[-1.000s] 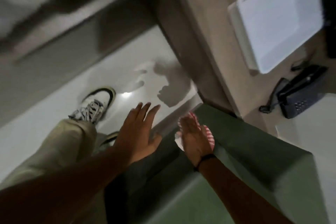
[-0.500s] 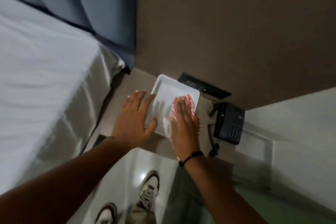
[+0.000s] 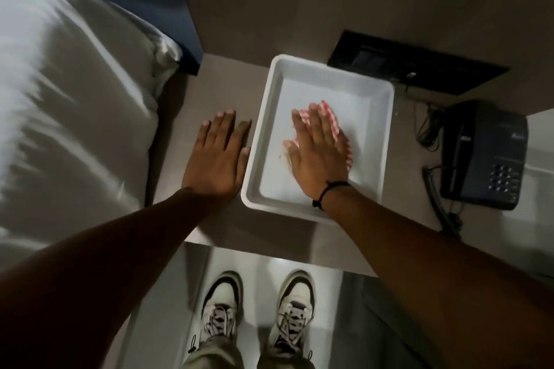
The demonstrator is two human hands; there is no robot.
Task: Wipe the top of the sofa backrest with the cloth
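Observation:
A red-and-white checked cloth (image 3: 328, 112) lies inside a white rectangular tray (image 3: 258, 129) on a beige bedside table (image 3: 223, 84). My right hand (image 3: 317, 156) rests flat on top of the cloth, fingers stretched out, covering most of it; a black band circles the wrist. My left hand (image 3: 217, 159) lies palm down on the tabletop, just left of the tray's rim, holding nothing. The sofa backrest is out of view.
A dark desk phone (image 3: 482, 156) with its cord sits right of the tray. A black panel (image 3: 416, 63) is set in the wall behind. A white bed (image 3: 69, 99) fills the left side. My two shoes (image 3: 221, 308) stand on the pale floor below the table edge.
The view swung from the green sofa to the bedside table. My right hand carried the cloth off the sofa and set it down in the tray; my left hand came down beside the tray.

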